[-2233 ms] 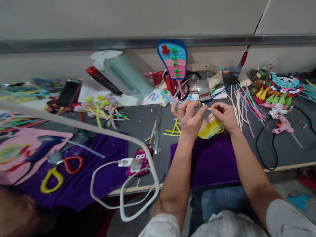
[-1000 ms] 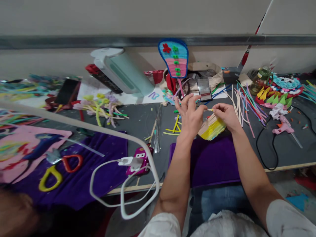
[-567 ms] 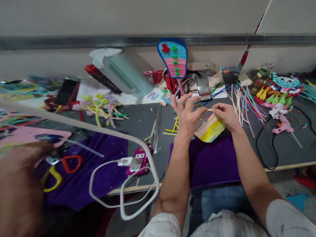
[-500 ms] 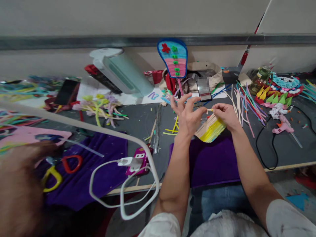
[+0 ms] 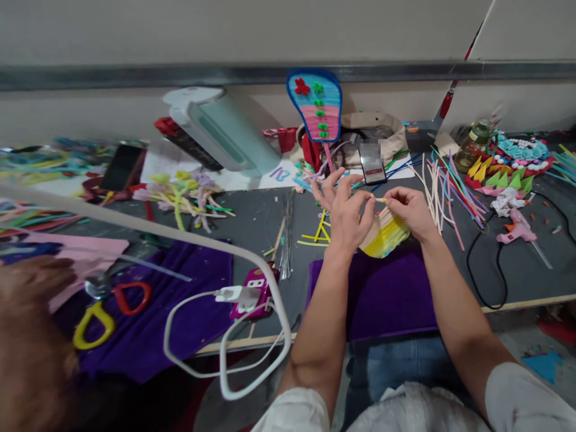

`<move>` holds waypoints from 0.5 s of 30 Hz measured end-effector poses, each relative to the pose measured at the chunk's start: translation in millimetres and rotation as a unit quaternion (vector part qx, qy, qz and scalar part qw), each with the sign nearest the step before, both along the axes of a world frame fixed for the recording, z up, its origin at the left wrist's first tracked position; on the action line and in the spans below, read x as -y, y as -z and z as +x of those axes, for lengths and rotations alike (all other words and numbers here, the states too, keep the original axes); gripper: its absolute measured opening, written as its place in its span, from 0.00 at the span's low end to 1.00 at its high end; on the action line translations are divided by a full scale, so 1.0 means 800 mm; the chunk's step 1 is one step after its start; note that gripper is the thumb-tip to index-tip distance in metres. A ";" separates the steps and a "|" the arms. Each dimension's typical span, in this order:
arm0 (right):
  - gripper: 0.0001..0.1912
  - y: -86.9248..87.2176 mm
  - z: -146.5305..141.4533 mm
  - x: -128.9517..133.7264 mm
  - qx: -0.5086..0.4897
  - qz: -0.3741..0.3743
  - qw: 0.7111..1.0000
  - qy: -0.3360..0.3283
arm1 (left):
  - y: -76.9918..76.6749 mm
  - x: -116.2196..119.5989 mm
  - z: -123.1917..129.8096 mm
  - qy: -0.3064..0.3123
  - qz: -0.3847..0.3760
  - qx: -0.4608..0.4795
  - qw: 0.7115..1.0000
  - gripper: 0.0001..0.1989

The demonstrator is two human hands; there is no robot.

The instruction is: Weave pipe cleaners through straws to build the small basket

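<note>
Between my two hands is a fan-shaped panel [image 5: 386, 239] of cream and yellow fuzzy strips, like pipe cleaners laid side by side. My left hand [image 5: 345, 217] pinches one end of a short pale strip [image 5: 379, 200] at the panel's top edge, thumb against forefinger, its other fingers raised. The thumb and fingers of my right hand [image 5: 410, 210] close on the panel's upper right corner, by the strip's other end. A purple cloth [image 5: 382, 300] lies below the panel. Several yellow strips [image 5: 320, 231] rest left of my left hand.
A co-worker's hand [image 5: 31, 294] is at the left, near scissors [image 5: 92, 327]. A white cable [image 5: 281, 324] loops before a pink power strip [image 5: 255, 282]. Behind stand a decorated paddle shape [image 5: 315, 111] and a phone [image 5: 372, 163]. A pink glue gun [image 5: 517, 231] lies right.
My left hand has shifted slightly left and down, and the panel has tilted a little. The co-worker's hand has moved left, uncovering more of the scissors.
</note>
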State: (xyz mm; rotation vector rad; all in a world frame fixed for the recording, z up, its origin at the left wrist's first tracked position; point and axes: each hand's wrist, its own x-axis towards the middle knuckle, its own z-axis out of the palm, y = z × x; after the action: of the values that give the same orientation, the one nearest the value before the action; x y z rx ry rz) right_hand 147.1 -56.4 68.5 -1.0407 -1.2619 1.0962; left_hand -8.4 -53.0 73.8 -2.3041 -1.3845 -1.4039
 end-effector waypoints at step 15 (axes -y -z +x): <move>0.10 0.003 -0.001 -0.001 -0.036 -0.034 0.999 0.018 | 0.012 -0.008 -0.004 -0.022 0.065 -0.013 0.998 0.04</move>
State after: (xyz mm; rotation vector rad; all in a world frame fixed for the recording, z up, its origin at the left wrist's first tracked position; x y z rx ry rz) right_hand 146.6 -55.6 66.0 -1.0626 -1.1510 1.1464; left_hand -11.2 -46.2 64.0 -2.1902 -1.2888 -1.4012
